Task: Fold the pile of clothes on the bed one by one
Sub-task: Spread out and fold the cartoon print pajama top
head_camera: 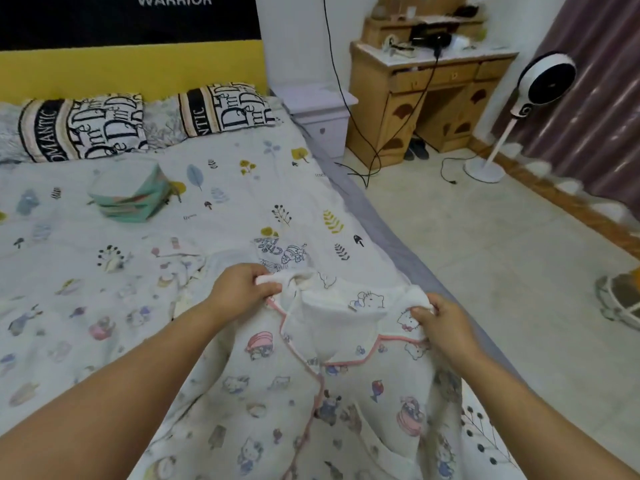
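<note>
At six o'clock over bed: garment held up by its top edge, left hand and right hand each pinching a corner, spread apart, likely to flatten it for folding. Folded stack at ten o'clock.

Soft, even indoor light is filling the room, casting only faint shadows. The wide lens is bending the edges (the curtain and floor are curving), and fine detail is smearing toward the corners.
</note>
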A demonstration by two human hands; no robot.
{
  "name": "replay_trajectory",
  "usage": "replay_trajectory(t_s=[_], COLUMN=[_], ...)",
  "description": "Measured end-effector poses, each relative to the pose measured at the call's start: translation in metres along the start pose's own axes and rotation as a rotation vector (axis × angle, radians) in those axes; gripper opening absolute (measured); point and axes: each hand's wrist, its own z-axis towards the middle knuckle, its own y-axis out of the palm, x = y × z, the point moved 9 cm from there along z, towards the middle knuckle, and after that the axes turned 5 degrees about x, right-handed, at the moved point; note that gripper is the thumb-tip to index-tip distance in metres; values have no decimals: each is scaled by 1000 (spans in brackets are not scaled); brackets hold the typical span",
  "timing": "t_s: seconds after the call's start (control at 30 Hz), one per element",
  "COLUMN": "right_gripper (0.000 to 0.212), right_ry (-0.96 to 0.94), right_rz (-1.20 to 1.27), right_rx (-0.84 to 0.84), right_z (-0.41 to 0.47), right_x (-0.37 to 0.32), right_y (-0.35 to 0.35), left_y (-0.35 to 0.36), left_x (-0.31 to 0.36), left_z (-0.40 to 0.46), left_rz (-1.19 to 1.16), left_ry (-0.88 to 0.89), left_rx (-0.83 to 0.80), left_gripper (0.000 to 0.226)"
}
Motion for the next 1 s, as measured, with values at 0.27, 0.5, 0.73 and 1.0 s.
replay_trajectory(t_s=[0.27, 0.5, 0.73, 1.0], right_gripper=[33, 20, 15, 57], right_ry=[127, 160, -90, -497], right_rz=[-225, -385, -227, -758], right_rx=[-16, -117, 249, 220], right_z=[66, 99, 161, 96], right_x=[107, 169, 136, 119], right_y=[67, 102, 68, 143], left_y=[123, 190, 148, 245], left_x=[-58, -84, -42, -51], left_z=[65, 94, 146, 86], left_rz=[194, 381, 496, 667], left_ry=[-128, -68, 122, 433], left_rx=[-167, -374, 328, 177], left_gripper=[21, 34, 16, 57])
